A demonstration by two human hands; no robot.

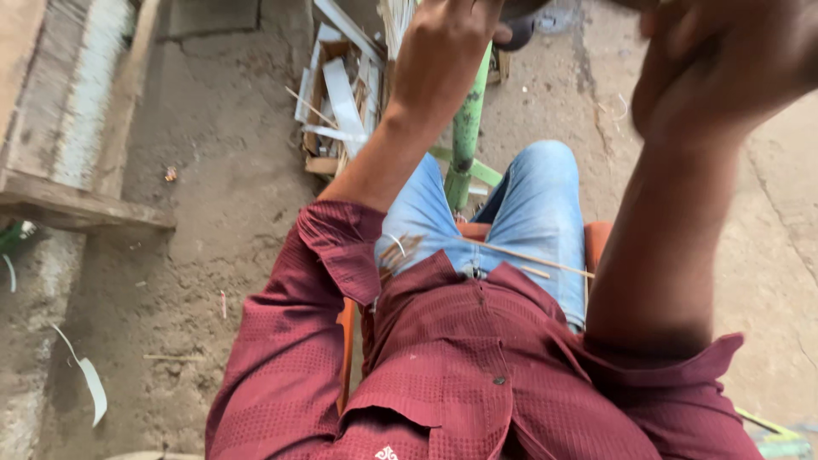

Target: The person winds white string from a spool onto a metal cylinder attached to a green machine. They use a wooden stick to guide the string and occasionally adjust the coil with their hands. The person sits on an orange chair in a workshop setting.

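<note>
I look down at my own lap, with a maroon shirt (460,358) and blue jeans (537,213). A green bamboo pole (467,136) stands upright between my knees. My left hand (443,43) is closed around its upper part, at the top of the frame. My right hand (724,60) is raised close to the camera at the upper right, blurred and curled. Whether it holds anything is hidden. A thin bamboo sliver (528,255) lies across my lap.
I sit on an orange seat (598,240) on a dirt floor. A pile of pale split bamboo strips (341,94) lies ahead to the left. A wooden beam (77,209) runs along the left, and a curled white strip (89,383) lies beside it.
</note>
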